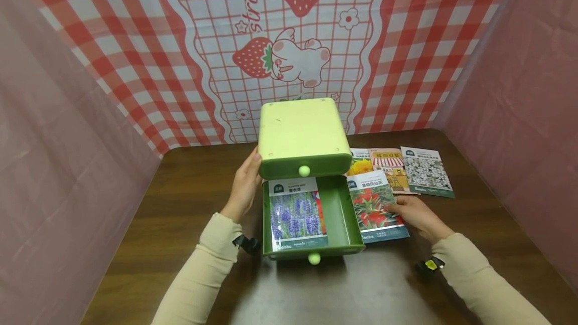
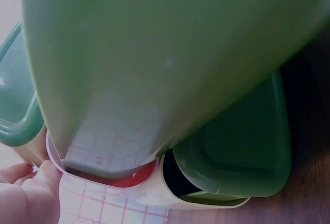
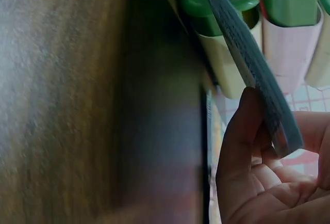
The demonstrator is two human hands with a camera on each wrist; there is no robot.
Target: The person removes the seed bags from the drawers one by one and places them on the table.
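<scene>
My left hand (image 1: 245, 184) rests along the left side of a small drawer cabinet (image 1: 302, 127) with a pale yellow-green top. Its thumb touches the pink rim of the middle section in the left wrist view. From that section a green drawer (image 1: 340, 214) is pulled far out. A seed packet with purple flowers (image 1: 295, 217) lies in its left part, over a red-edged packet (image 1: 321, 209). To the right of the drawer, my right hand (image 1: 417, 217) pinches a seed packet with red flowers (image 1: 372, 204) by its right edge, beside the drawer's right wall.
Behind the held packet, a yellow-flower packet (image 1: 360, 165), an orange packet with a shop picture (image 1: 390, 164) and a white-flower packet (image 1: 426, 172) lie on the brown table (image 1: 180, 214). The bottom drawer (image 2: 242, 146) also stands out partway. A strawberry-print cloth (image 1: 280, 24) hangs behind.
</scene>
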